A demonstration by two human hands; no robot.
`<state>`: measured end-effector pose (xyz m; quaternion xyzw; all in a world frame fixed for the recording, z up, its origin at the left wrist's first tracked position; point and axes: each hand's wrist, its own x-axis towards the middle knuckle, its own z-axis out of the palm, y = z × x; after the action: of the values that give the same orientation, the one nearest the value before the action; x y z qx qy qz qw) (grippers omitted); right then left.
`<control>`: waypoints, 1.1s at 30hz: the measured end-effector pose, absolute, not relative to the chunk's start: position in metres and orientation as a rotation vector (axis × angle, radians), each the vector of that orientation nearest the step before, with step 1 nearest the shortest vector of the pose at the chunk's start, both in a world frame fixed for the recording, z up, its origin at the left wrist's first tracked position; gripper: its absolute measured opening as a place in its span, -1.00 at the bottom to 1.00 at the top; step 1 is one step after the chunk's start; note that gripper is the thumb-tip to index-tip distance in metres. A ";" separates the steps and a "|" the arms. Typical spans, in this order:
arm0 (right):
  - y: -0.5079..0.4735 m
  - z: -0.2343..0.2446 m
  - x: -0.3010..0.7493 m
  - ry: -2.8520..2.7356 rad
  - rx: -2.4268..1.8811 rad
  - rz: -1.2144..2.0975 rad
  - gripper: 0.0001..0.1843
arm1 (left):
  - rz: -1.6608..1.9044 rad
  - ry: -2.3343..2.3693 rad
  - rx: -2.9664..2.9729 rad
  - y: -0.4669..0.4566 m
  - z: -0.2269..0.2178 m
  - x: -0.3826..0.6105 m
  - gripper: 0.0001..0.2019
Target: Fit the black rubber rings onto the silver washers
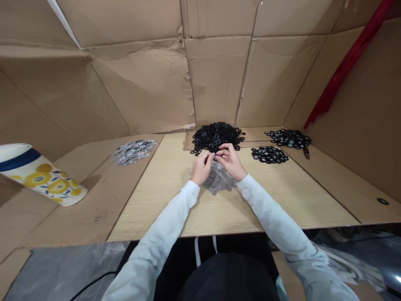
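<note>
My left hand (202, 167) and my right hand (231, 162) meet at the middle of the board, fingertips pinched together. Between them shows a bit of a small black ring (215, 156), mostly covered by the fingers. Right behind my hands lies a heap of black rings (217, 134). Below them spreads a pile of translucent grey discs (216, 179), partly hidden by my hands. On the right are two piles of black rings with grey centres, a nearer one (270, 155) and a farther one (290, 138).
Silvery flat discs (134, 151) lie on the cardboard at left. A floral-patterned cylinder (46, 177) stands further left. One black ring (382, 201) lies alone at far right. Cardboard walls (219, 75) enclose the board (150, 209); red cloth (347, 67) hangs at right.
</note>
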<state>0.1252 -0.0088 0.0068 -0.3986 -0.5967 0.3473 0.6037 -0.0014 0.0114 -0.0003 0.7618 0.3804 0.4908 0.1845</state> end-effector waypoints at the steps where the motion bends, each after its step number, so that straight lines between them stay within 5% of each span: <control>1: -0.008 0.007 0.125 -1.314 -0.907 0.858 -0.62 | 1.383 1.070 2.119 0.011 -0.002 0.000 -0.69; 14: -0.012 0.006 0.124 -1.305 -0.919 0.981 -0.58 | 1.150 0.906 2.083 0.020 -0.002 -0.007 -0.66; 33: -0.017 0.012 0.124 -1.346 -0.934 0.804 -0.63 | 1.333 0.963 2.323 0.008 0.010 -0.009 -0.68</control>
<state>0.1241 -0.0175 0.0120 -0.4047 -0.5834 0.3485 0.6118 -0.0087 0.0081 0.0098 0.8074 0.3347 0.4631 0.1471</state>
